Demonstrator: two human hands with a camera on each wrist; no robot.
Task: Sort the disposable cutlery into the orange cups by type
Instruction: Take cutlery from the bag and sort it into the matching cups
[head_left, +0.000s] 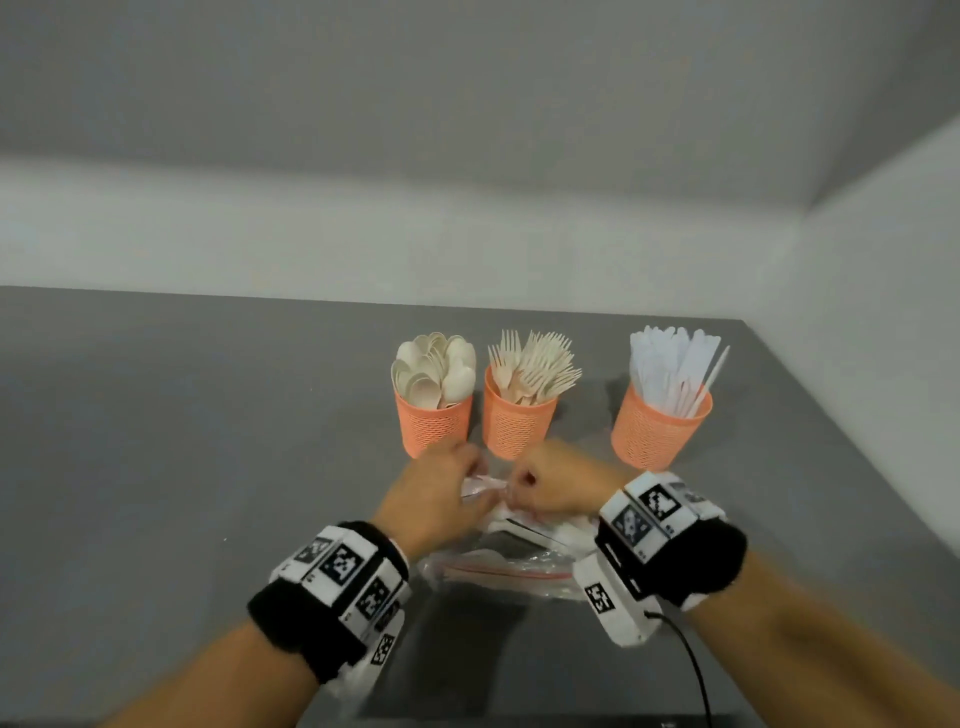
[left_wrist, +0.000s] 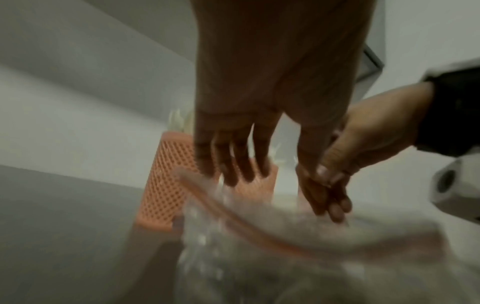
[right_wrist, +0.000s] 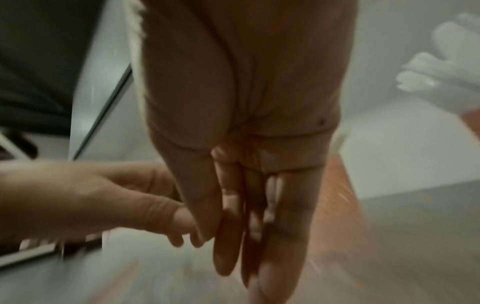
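head view shows both hands pinching the mouth of a clear zip bag (head_left: 498, 564) on the grey table (head_left: 182, 441): left hand (head_left: 434, 493) and right hand (head_left: 550, 486), just in front of the spoon cup (head_left: 434, 423) and fork cup (head_left: 517, 428); the knife cup (head_left: 657, 428) stands further right. a sharp tug on the slippery film could carry a knuckle into those two cups and tip them.

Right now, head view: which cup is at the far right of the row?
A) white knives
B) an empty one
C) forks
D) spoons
A: the right cup holds white knives; spoons fill the left cup and forks the middle one, so none is empty.
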